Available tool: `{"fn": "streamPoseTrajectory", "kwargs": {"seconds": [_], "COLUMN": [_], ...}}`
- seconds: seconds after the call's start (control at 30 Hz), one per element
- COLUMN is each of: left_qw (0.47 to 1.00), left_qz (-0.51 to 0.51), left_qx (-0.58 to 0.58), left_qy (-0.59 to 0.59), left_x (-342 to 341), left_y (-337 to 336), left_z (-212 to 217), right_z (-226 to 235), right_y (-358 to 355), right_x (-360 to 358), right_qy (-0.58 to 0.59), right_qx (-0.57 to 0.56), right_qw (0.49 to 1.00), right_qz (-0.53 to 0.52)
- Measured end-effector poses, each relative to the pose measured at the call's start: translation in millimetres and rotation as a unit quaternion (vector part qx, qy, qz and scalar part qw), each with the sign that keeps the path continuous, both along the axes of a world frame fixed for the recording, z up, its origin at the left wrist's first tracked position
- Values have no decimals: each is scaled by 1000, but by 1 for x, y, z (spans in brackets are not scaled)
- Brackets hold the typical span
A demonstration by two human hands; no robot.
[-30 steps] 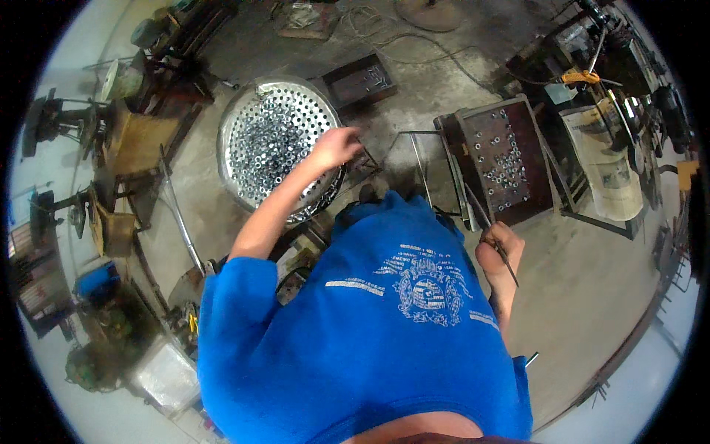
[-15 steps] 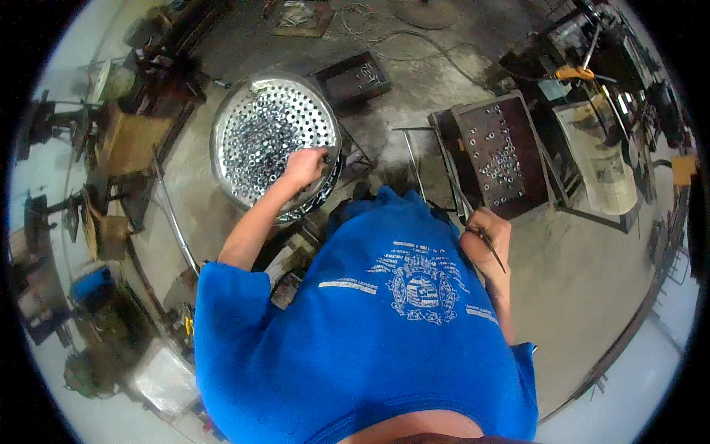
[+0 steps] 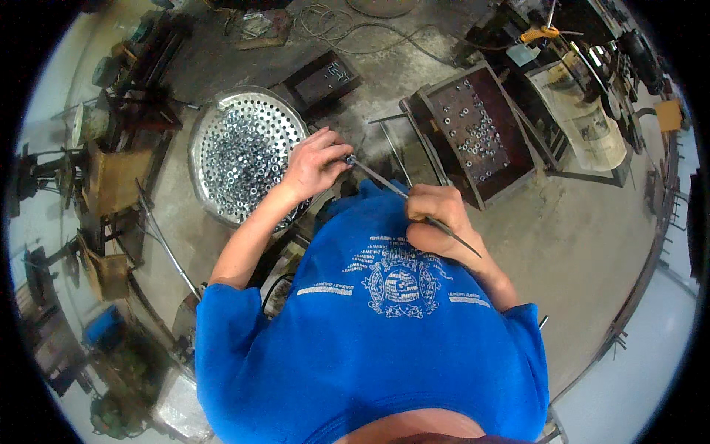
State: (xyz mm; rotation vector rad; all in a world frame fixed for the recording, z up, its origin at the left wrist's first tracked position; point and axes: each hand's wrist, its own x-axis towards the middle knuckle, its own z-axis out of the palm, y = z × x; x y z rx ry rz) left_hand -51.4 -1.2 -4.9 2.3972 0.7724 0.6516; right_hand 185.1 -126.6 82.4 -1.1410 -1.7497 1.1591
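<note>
Pinched in the fingers of my left hand (image 3: 316, 164) is a small metal nut (image 3: 347, 158), partly hidden by the fingertips. My right hand (image 3: 438, 213) is closed around a long, thin metal file (image 3: 381, 180). Its far end meets the nut, and its tapered rear end sticks out behind the fist. Beyond and left of my left hand stands a round perforated metal basin (image 3: 285, 111), holding a heap of shiny nuts (image 3: 240, 159).
At right, a dark open metal box (image 3: 510, 140) on a stand holds scattered nuts (image 3: 481, 137). A smaller dark tray (image 3: 310, 80) with a few metal pieces lies beyond the basin. Machinery and a long metal bar (image 3: 168, 244) are at left; an orange-handled tool (image 3: 538, 34) is far right.
My left hand has come out of the basin and moved right with the nut. My right hand has moved left, bringing the file's far end to the nut. The view has shifted slightly.
</note>
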Motion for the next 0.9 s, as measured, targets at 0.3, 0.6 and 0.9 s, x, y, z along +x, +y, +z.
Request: {"fn": "streamPoseTrajectory", "kwargs": {"seconds": [0.3, 0.6, 0.9], "left_qw": [997, 992, 988], "left_qz": [-69, -120, -125], "left_qx": [19, -3, -88], "left_qy": [-19, -26, 12], "left_x": [30, 136, 221], "left_y": [-3, 7, 11], "left_z": [-2, -38, -65], "right_z": [-20, -6, -33], "right_y": [7, -36, -81], "right_x": [-4, 56, 91], "right_qy": [-85, -122, -196], "right_qx": [7, -35, -5], "right_qw": [996, 964, 892], "right_qz": [-3, -232, -408]}}
